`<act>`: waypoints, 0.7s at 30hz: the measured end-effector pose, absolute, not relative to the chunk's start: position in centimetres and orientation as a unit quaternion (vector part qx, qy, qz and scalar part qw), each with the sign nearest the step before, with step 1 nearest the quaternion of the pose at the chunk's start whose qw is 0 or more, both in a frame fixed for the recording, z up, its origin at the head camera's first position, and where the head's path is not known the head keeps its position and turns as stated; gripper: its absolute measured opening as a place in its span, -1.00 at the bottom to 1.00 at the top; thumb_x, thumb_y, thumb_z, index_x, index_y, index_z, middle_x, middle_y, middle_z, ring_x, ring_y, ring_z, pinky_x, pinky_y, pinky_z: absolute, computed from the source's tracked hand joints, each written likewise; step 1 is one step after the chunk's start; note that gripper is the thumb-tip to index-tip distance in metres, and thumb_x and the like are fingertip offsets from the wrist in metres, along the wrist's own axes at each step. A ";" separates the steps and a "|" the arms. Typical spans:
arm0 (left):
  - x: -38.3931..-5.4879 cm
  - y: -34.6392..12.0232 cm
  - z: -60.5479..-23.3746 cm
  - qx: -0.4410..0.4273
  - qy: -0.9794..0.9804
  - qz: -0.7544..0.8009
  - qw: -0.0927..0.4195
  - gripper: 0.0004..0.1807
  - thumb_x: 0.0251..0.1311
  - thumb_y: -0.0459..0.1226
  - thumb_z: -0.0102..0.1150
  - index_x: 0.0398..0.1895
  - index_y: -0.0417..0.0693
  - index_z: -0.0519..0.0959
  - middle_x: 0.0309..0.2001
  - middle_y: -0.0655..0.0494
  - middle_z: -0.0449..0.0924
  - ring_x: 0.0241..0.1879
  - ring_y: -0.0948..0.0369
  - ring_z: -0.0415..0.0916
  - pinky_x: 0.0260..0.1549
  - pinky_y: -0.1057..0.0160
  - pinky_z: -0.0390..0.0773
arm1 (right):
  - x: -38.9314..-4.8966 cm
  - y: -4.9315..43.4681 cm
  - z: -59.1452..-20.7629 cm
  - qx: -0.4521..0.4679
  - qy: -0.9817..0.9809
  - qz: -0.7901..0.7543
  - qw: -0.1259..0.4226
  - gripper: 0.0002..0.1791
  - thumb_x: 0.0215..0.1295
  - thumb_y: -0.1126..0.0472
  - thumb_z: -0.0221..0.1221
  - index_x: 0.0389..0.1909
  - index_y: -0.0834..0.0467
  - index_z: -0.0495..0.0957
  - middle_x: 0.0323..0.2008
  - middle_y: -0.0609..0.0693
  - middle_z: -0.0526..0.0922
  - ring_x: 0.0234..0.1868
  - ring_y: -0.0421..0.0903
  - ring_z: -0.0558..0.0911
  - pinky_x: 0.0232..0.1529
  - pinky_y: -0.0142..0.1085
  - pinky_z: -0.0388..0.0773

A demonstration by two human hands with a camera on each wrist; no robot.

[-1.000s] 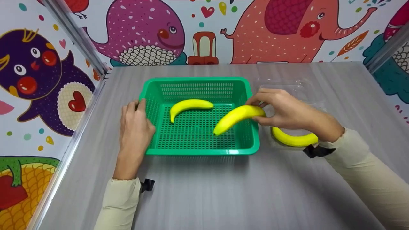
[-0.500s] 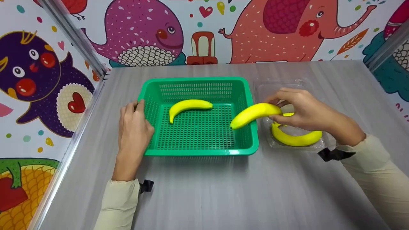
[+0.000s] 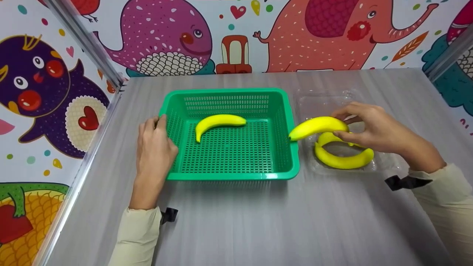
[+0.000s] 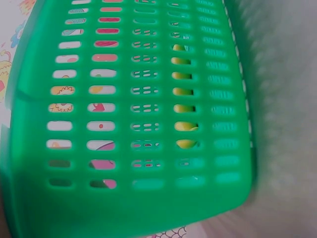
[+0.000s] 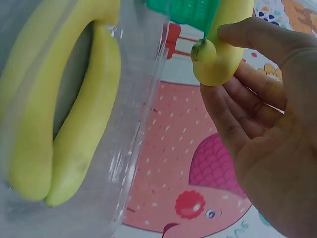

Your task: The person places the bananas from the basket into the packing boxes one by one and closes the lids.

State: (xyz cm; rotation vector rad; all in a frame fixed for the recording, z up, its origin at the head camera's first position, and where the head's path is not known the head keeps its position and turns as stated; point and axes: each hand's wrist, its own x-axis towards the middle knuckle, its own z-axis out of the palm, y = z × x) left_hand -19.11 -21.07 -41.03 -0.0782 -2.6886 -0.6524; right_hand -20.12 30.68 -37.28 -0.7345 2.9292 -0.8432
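My right hand [image 3: 384, 129] pinches a yellow banana [image 3: 317, 127] near one end, thumb on one side and fingers on the other. Its free tip overlaps the right rim of a green plastic basket [image 3: 229, 176] in the head view. In the right wrist view, the stem end of this banana [image 5: 215, 67] shows between thumb and fingers. My left hand [image 3: 154, 151] grips the basket's left rim. Another banana [image 3: 221, 121] lies inside the basket, towards the back. The left wrist view is filled by the basket's slotted wall [image 4: 119, 208], with yellow showing through.
Right of the basket stands a clear plastic tray [image 3: 314, 96]. Two bananas lie in it, a front banana [image 3: 343, 161] and one behind [image 3: 327, 138]. Printed cartoon walls [image 3: 240, 55] bound the grey table [image 3: 236, 221] at the back and left.
My right hand has carried the banana rightwards, from over the basket's inside to above the clear tray, uncovering the bananas there. My left hand has stayed at the basket's rim.
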 end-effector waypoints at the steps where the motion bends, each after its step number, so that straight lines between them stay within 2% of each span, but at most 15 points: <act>1: -19.1 -21.1 -41.0 -0.027 -0.954 -0.232 0.185 -0.42 0.34 -0.66 -0.07 0.44 -0.48 0.49 0.32 -0.51 0.53 0.24 -0.39 0.45 0.36 -0.24 0.50 | -20.1 31.0 -37.4 -0.229 0.935 -0.270 0.002 -0.49 0.24 0.25 0.56 0.22 0.03 0.71 0.10 -0.03 0.77 0.08 -0.04 0.76 0.04 -0.74 0.49; 14: -19.0 -21.2 -41.0 -0.030 -0.956 -0.226 0.186 -0.42 0.35 -0.65 -0.11 0.44 -0.49 0.49 0.31 -0.51 0.53 0.23 -0.40 0.44 0.36 -0.23 0.49 | -20.2 33.9 -38.9 -0.197 0.947 -0.254 0.003 -0.49 0.23 0.33 0.54 0.21 0.10 0.72 0.09 0.00 0.77 0.09 0.03 0.78 0.00 -0.79 0.43; 20: -19.0 -21.1 -41.0 -0.031 -0.956 -0.225 0.185 -0.42 0.35 -0.65 -0.11 0.44 -0.49 0.49 0.31 -0.52 0.52 0.24 -0.39 0.44 0.37 -0.23 0.48 | -20.2 34.9 -39.7 -0.181 0.952 -0.248 0.011 -0.50 0.25 0.30 0.54 0.22 0.09 0.72 0.09 0.01 0.77 0.08 0.05 0.78 0.00 -0.77 0.44; 21: -19.0 -21.1 -41.0 -0.031 -0.956 -0.225 0.185 -0.43 0.35 -0.65 -0.11 0.44 -0.49 0.49 0.31 -0.52 0.52 0.25 -0.39 0.44 0.37 -0.23 0.48 | -20.3 35.0 -39.8 -0.178 0.953 -0.247 0.012 -0.50 0.25 0.29 0.54 0.22 0.09 0.72 0.08 0.01 0.76 0.08 0.05 0.78 0.02 -0.74 0.50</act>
